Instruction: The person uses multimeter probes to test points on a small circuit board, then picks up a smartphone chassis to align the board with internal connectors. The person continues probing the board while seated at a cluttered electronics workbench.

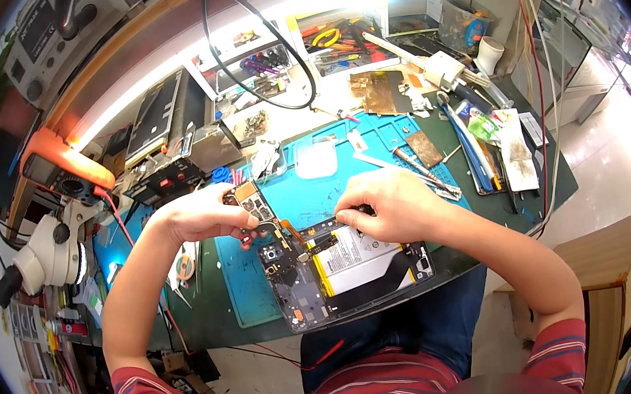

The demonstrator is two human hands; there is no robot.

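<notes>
An opened tablet (304, 294) lies tilted over the near edge of the bench, its inside facing up. A white battery (347, 264) with yellow edges fills its right part, and a wide black ribbon cable (398, 270) crosses the battery. At the left end, circuit boards and a small orange flex cable (292, 231) show. My left hand (210, 215) grips the tablet's upper left end, thumb on top. Over the tablet's far edge, my right hand (388, 205) is closed in a pinch; whatever lies between its fingertips is too small or hidden to make out.
Beneath is a blue work mat (244, 286) with a clear plastic lid (316, 157), a screwdriver (411, 161) and a brown metal plate (424, 148). An orange multimeter (69, 163) and a white microscope (52, 250) stand left. Pliers (326, 37) fill a rear bin; a black cable (261, 22) hangs above.
</notes>
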